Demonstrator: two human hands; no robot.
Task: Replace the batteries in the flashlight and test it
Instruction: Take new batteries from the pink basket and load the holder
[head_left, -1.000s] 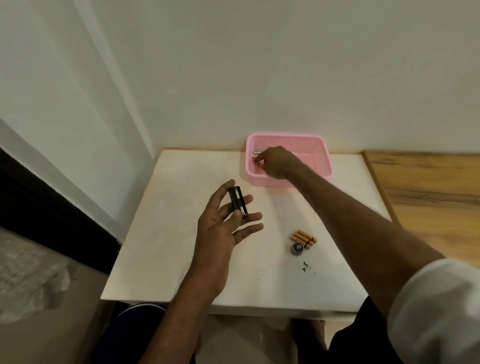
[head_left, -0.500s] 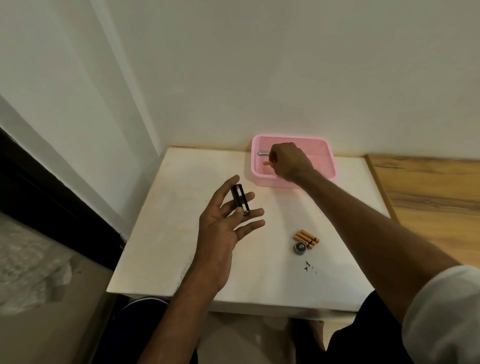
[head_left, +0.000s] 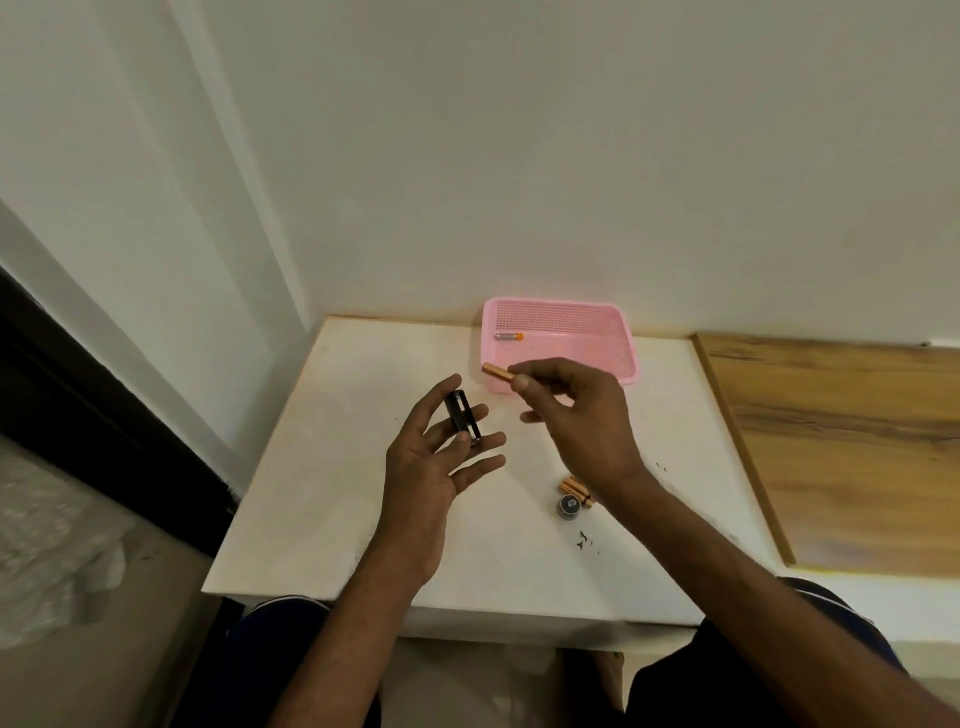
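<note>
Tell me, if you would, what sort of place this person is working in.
Probably a plain room indoors, perhaps at home: a white table sits in a corner of bare white walls, a wood-grain surface adjoins it, and a pink plastic basket stands on the table.

A white table (head_left: 322, 493) bears a pink basket (head_left: 626, 338), orange batteries (head_left: 573, 486) and a black cap (head_left: 568, 505).

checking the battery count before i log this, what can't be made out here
Head view only.
Loose batteries: the right hand's wrist covers part of the pile, so no count.
Battery holder in the left hand: too dark and small to see whether its slots are filled.
Battery pinched in the right hand: markings too small, rear end behind fingers.
</note>
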